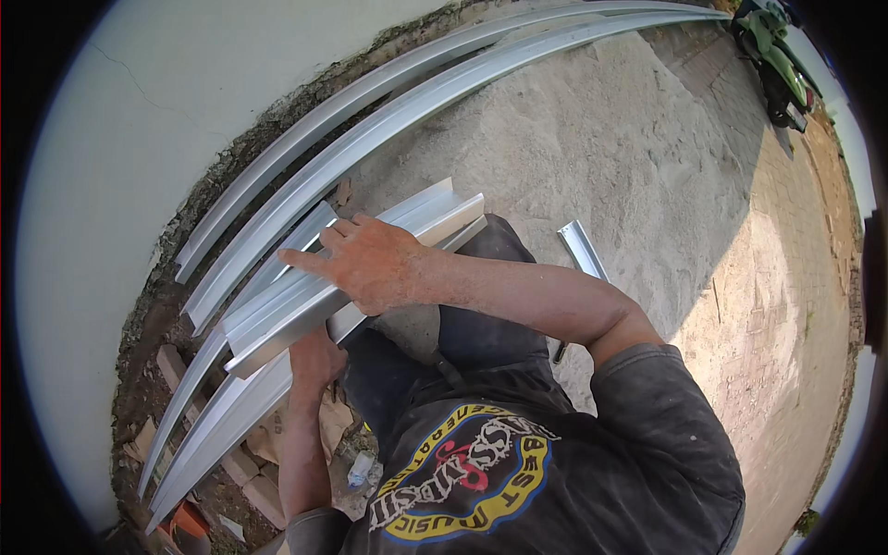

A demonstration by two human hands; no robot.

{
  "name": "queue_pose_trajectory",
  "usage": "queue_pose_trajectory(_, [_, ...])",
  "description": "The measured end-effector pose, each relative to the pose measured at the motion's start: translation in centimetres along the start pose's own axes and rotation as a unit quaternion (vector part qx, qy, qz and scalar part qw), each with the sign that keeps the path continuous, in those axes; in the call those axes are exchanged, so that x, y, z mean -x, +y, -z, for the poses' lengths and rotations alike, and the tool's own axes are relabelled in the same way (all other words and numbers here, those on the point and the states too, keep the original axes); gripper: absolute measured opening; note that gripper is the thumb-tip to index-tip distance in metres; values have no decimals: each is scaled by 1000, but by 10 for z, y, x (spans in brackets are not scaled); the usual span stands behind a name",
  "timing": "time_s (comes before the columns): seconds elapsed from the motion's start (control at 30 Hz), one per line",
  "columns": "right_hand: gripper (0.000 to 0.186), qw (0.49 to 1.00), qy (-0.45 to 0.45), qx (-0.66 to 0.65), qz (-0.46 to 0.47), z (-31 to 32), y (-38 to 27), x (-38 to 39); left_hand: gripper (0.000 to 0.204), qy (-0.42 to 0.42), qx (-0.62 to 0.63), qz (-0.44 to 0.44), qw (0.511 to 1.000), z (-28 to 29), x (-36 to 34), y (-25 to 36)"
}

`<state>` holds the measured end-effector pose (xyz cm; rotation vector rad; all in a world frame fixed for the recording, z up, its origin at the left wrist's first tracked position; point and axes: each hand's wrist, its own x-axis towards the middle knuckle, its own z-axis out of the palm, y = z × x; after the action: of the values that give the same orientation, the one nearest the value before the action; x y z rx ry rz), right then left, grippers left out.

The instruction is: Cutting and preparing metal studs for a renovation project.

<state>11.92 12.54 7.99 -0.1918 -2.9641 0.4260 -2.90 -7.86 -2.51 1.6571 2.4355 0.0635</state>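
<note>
Several silver metal channels lie stacked crosswise before me, with a short channel piece [277,310] on top. My right hand [370,264] rests across that upper piece, fingers spread and index finger stretched leftward along the metal. My left hand [316,356] is underneath, against the lower channels [213,435]; most of its fingers are hidden by the metal, so its grip cannot be made out. My dark trouser legs are bent beneath the pieces.
Long channels [388,102] run along a white wall [102,185]. A short offcut [581,248] lies on grey sandy ground [610,120] to the right. A green scooter [777,65] stands at the far right. Bricks [248,472] and scraps lie at lower left, beside paving.
</note>
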Motion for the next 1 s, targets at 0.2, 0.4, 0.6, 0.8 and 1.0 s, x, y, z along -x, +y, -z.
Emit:
queue_pose_trajectory(0.2, [54,745,376,-494,-243,75,152,101,85,-37,53,12,998,15,18,19])
queue_pose_trajectory(0.4, [45,383,653,-554,-347,-31,239,181,84,-43,51,-5,998,9,14,15])
queue_pose_trajectory(0.6, [81,910,226,-296,-185,53,12,8,79,-62,23,46,997,36,17,31])
queue_pose_trajectory(0.8, [101,993,79,-91,-16,17,2,34,80,-48,46,34,997,18,16,25])
queue_pose_trajectory(1.0, [51,439,519,-686,-261,34,215,191,79,-14,31,-5,999,33,33,37])
